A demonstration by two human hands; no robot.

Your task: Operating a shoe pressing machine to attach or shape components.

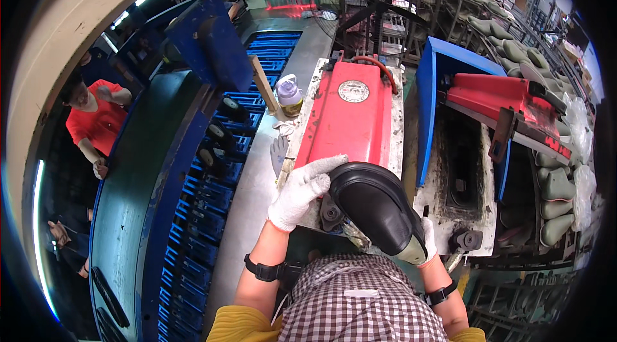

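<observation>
Black and glossy, the shoe (pixel 376 207) sits between both gloved hands, sole-up over the front edge of the red machine (pixel 350 117). The left hand (pixel 302 191) lies flat on its rounded end, fingers spread along the rim; the right hand (pixel 427 242) is closed around the opposite end, mostly hidden beneath it. It looks light and fairly stiff, probably smooth enough to slip, so gripping both ends seems soundest. Beyond the left hand stands a bottle (pixel 290 94).
</observation>
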